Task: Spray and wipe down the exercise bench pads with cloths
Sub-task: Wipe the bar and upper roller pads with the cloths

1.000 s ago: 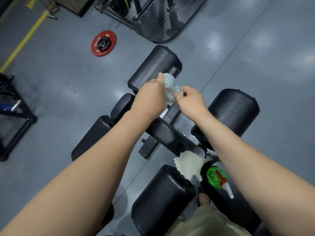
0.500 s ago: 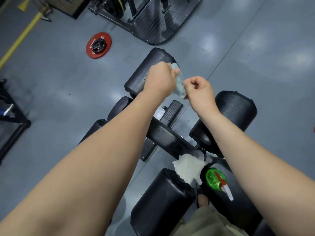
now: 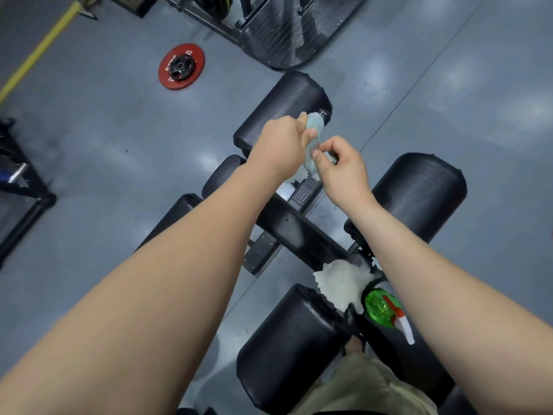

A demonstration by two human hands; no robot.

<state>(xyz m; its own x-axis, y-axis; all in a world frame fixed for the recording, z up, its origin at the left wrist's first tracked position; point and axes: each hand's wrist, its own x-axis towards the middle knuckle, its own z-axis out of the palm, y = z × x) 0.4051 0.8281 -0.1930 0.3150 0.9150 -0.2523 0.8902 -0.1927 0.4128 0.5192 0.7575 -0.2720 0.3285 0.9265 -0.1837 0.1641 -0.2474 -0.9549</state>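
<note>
My left hand (image 3: 279, 145) grips a pale blue cloth (image 3: 314, 124) in front of the far left black roller pad (image 3: 284, 103). My right hand (image 3: 341, 169) pinches the lower part of the same cloth, so it hangs stretched between both hands above the bench frame (image 3: 296, 226). A far right roller pad (image 3: 419, 193) lies beside my right forearm. A white cloth (image 3: 341, 283) rests on the frame between the near pads. A green spray bottle (image 3: 384, 310) with a red-and-white nozzle stands on the near right pad. The near left pad (image 3: 284, 342) is below.
A red weight plate (image 3: 181, 66) lies on the grey floor at upper left. A black machine footplate (image 3: 287, 28) stands at the top. A black rack frame (image 3: 21, 190) sits at the left edge, and a yellow floor line (image 3: 39, 52) runs diagonally.
Both hands have shifted slightly lower and apart on the blue cloth. My right hand now pinches the cloth's lower end, pulling it longer between the hands.
</note>
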